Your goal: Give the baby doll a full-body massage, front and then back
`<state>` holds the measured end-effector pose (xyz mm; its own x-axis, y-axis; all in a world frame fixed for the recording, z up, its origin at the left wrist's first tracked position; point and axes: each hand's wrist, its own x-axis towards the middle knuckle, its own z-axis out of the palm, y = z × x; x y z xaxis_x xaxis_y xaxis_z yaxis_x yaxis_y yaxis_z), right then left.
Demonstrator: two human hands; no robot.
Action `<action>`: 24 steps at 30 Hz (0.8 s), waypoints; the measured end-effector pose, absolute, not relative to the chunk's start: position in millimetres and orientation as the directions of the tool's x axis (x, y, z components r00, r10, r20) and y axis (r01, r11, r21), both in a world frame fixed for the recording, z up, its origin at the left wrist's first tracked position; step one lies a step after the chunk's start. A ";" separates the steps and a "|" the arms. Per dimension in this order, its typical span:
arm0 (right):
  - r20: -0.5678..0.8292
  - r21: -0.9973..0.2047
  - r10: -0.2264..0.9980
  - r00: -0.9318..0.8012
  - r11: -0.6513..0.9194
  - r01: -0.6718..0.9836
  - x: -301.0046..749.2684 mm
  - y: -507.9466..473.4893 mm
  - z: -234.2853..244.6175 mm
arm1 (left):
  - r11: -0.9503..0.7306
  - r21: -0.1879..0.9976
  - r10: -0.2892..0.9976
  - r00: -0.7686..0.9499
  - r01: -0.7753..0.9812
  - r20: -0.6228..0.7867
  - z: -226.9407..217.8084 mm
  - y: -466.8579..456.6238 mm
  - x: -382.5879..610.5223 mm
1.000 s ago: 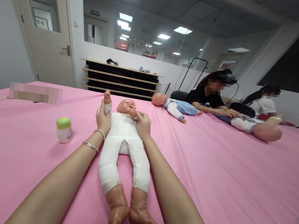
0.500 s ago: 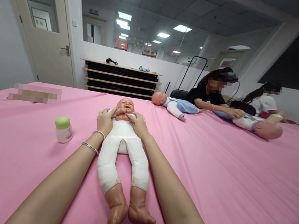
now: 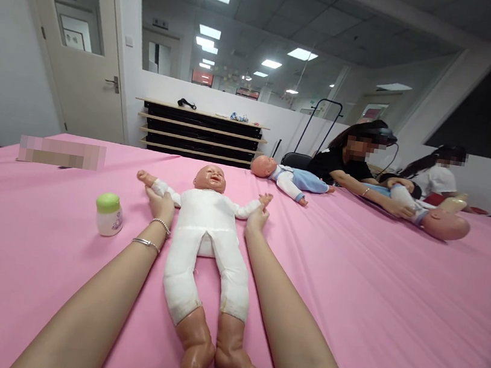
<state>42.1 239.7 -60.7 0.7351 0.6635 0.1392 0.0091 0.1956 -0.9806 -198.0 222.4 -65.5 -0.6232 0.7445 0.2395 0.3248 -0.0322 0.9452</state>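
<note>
A baby doll (image 3: 206, 233) in a white body suit lies on its back on the pink table cover (image 3: 352, 272), feet towards me, both arms spread out sideways. My left hand (image 3: 159, 203) is closed round the doll's arm on the left, just below its wrist. My right hand (image 3: 257, 217) is closed round the doll's other arm near its hand. Two thin bracelets sit on my left wrist.
A small white bottle with a green cap (image 3: 108, 214) stands left of the doll. Further back lies a second doll in blue (image 3: 289, 178). Two other people (image 3: 354, 156) handle a third doll (image 3: 432, 217) at the right. Shelves and a door are behind.
The doll's arms were folded together on its chest half a second ago; now both hands have drawn them out wide to the sides.
</note>
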 end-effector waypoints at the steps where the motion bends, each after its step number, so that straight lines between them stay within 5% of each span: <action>1: 0.085 -0.981 0.638 0.765 0.187 -0.047 46.4 241.4 -61.8 | -0.011 0.970 0.728 -0.663 0.242 0.173 -64.5 221.9 -198.5; 3: 0.029 -0.981 0.598 0.801 0.171 -0.092 51.7 243.1 -63.2 | 0.000 0.993 0.698 -0.711 0.114 0.082 -60.9 219.4 -197.8; 9: 0.026 -0.987 0.581 0.814 0.146 -0.073 52.2 241.4 -59.8 | -0.060 0.990 0.696 -0.705 0.126 0.132 -57.9 213.3 -196.5; 14: 0.336 -0.926 0.580 0.742 0.348 0.147 43.6 238.5 -47.3 | -0.126 0.962 0.649 -0.714 0.241 0.264 -57.8 217.7 -196.8; 19: 0.667 -0.718 0.689 0.284 0.493 0.491 16.3 225.7 -29.3 | -0.274 0.814 0.640 -0.535 0.512 0.551 -42.5 217.8 -184.4; 22: 0.665 -0.416 0.736 -0.130 0.510 0.753 1.8 212.8 -20.2 | -0.319 0.637 0.678 -0.301 0.702 0.671 -38.1 215.2 -177.8; 24: 0.626 -0.252 0.742 -0.238 0.481 0.840 -3.6 206.4 -17.1 | -0.300 0.541 0.735 -0.171 0.786 0.656 -38.6 212.9 -175.9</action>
<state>-3.6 206.4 -17.1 -0.2380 0.7424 0.6262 0.8396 0.4814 -0.2516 -175.9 212.9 -38.6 -0.1713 0.7352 0.6559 0.7857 -0.2997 0.5411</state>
